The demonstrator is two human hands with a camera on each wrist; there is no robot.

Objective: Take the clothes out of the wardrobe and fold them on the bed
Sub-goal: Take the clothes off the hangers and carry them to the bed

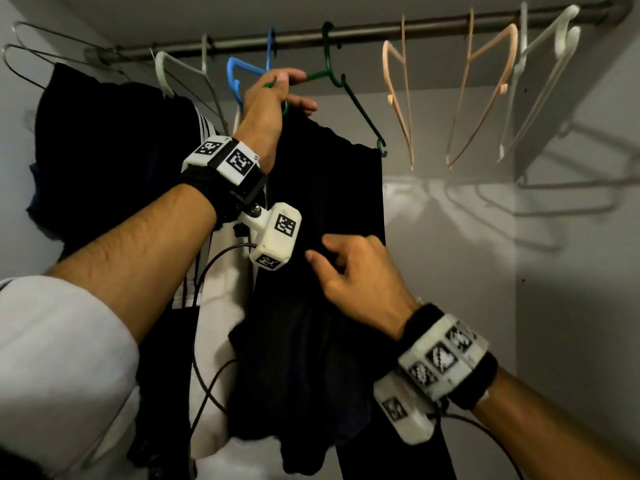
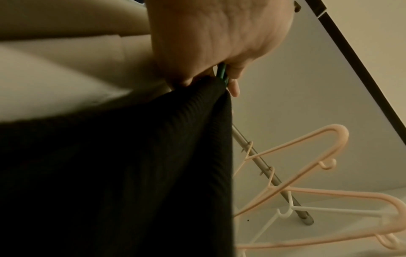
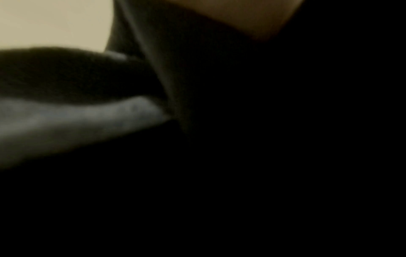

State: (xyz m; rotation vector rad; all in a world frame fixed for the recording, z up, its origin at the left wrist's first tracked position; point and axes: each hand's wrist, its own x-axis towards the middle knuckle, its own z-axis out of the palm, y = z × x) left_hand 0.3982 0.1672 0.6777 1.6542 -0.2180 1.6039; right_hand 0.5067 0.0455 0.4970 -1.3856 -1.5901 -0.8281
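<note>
One metal rail (image 1: 381,27) runs across the top of the wardrobe, and I count eight hangers on it: two bare wire ones (image 1: 31,53) at the far left, a white one (image 1: 180,69), a blue one (image 1: 239,76), a green hanger (image 1: 341,83), two peach ones (image 1: 398,98) and another white one (image 1: 540,74) at the right end. The peach pair and the right white one carry nothing.

The black garment (image 1: 322,271) hangs from the green hanger, its long axis running straight down, top edge draped over the hanger's lower bar and the loose end falling out of sight below. Left of it hang a white garment with dark stripes (image 1: 204,140) and a bunched dark garment (image 1: 104,150).

The left hand (image 1: 266,109) is raised and curled round the green hanger's left end, fingers wrapped over the plastic just above the cloth; the left wrist view shows the green bar (image 2: 222,73) between its fingers. The right hand (image 1: 353,275) is lower, against the front of the black garment, fingers bent into the fabric and pinching a fold. The right wrist view is mostly dark cloth.

No brand or readable writing shows on the clothes; the only printing is the black-and-white square code tags on the wrist units (image 1: 239,161).
</note>
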